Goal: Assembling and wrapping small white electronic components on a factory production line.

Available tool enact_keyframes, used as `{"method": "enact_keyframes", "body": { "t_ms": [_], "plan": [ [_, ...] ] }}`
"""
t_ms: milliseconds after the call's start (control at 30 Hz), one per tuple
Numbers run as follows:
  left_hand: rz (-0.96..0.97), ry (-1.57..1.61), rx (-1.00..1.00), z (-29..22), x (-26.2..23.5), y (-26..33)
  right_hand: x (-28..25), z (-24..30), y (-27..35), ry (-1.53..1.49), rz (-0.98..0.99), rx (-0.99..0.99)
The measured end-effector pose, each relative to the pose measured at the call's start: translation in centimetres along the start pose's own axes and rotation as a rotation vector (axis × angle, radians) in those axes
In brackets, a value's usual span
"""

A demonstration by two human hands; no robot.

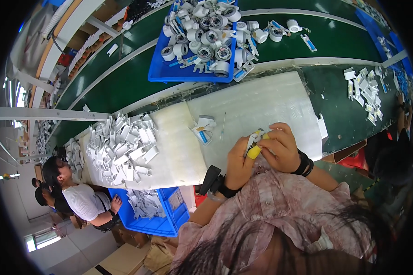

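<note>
My left hand (239, 166) and my right hand (282, 147) meet over the near edge of a white foam pad (257, 103). Together they grip a small white plastic part (255, 138). Yellow finger covers show on the fingertips at the part. Both wrists wear black bands. On the pad just left of my hands lies a white part with a blue piece (204, 129), and a thin needle-like tool (223, 126) lies beside it.
A heap of white plastic parts (121, 149) covers the pad's left end. A blue tray (195, 73) of white rollers sits on the green conveyor belt (334, 41). More white parts (366, 91) lie at right. A blue bin (158, 224) stands below, by a person in a white shirt (80, 199).
</note>
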State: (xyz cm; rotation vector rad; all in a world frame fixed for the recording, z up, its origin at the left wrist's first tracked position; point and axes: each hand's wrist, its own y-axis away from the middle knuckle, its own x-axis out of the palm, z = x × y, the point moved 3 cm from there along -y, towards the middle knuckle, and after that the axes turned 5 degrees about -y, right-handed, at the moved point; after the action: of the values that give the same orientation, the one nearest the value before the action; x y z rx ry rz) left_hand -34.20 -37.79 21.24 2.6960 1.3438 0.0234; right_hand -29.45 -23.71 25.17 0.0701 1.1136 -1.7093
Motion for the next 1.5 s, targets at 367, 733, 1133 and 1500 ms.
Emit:
{"method": "enact_keyframes", "body": {
  "t_ms": [367, 733, 1133, 1500],
  "plan": [
    [0.199, 0.065, -0.144, -0.3, -0.5, -0.5, 0.7, -1.4, 0.7, -0.090, 0.025, -0.025],
    [0.188, 0.074, -0.045, 0.1, -0.7, -0.3, 1.0, -1.2, 0.6, -0.149, 0.043, 0.015],
    [0.032, -0.075, 0.108, 0.5, -1.0, -0.9, 2.0, -0.7, 0.8, -0.081, 0.033, 0.057],
    [-0.186, 0.193, -0.268, 2.9, -13.7, -4.3, 3.9, -13.2, -2.6, -0.013, 0.226, 0.306]
  ]
}}
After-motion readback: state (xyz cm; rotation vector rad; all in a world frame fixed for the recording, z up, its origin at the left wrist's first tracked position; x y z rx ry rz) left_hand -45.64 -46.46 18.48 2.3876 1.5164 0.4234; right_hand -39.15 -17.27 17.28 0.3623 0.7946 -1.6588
